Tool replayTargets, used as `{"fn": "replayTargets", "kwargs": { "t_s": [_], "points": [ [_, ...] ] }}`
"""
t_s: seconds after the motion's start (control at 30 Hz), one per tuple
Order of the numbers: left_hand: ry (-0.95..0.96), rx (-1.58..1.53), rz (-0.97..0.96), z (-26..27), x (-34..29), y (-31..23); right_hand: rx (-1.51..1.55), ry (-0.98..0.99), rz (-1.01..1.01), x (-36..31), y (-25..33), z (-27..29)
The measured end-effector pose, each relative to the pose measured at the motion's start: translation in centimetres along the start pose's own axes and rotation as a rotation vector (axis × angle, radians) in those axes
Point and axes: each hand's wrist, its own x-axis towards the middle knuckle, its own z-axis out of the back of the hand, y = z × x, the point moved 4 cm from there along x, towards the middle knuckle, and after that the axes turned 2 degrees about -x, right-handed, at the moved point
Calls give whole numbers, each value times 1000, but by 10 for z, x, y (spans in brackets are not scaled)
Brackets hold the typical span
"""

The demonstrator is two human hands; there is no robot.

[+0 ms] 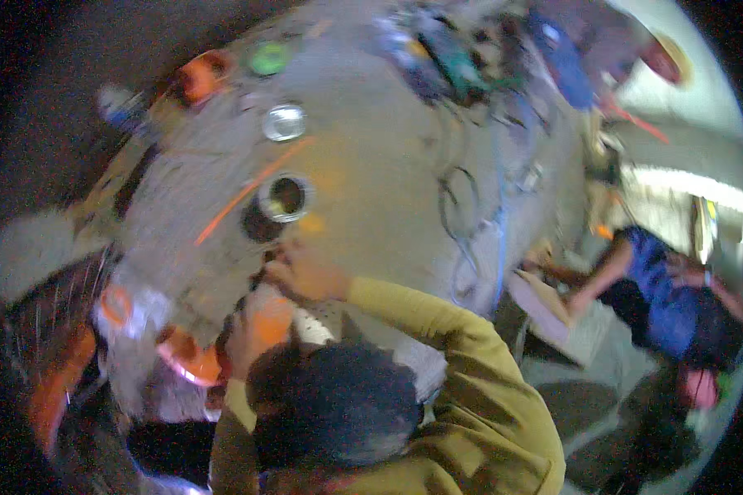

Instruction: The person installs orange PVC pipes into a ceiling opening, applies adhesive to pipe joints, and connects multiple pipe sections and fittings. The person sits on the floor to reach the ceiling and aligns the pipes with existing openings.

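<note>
Motion blurs the whole head view. Yellow sleeves cover both my arms, which reach inward from the lower edge. My right hand (pixel 307 274) is closed, its fingertips at a small dark thing too smeared to name. Close below it, my left hand (pixel 246 334) curls round something mostly hidden, beside an orange patch (pixel 272 320). The two hands nearly meet. Just beyond them stands an open metal can (pixel 286 198) with dark yellowish contents. A dark rounded shape (pixel 338 404) between my arms hides part of the near area.
An orange strip (pixel 252 191) lies left of the can. Farther off are a round silvery container (pixel 284 122), a green round thing (pixel 268 58) and an orange container (pixel 204 76). Cables (pixel 500 223) trail across the floor. A person in blue (pixel 669 289) sits at right; another person (pixel 611 41) is far right.
</note>
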Motion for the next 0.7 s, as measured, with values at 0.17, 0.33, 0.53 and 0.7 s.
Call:
{"fn": "replayTargets", "kwargs": {
  "t_s": [0.17,0.33,0.53,0.7],
  "points": [
    [-291,179,-96,-26,-1,15,60,-13,89,-3,-29,-29],
    [-640,282,-240,-56,4,32,-3,-48,29,1,-9,-26],
    [-649,242,-287,-33,-8,5,-138,-75,89,2,-17,-21],
    [-784,389,-319,-39,-8,7,-169,-176,87,1,3,-22]
  ]
}}
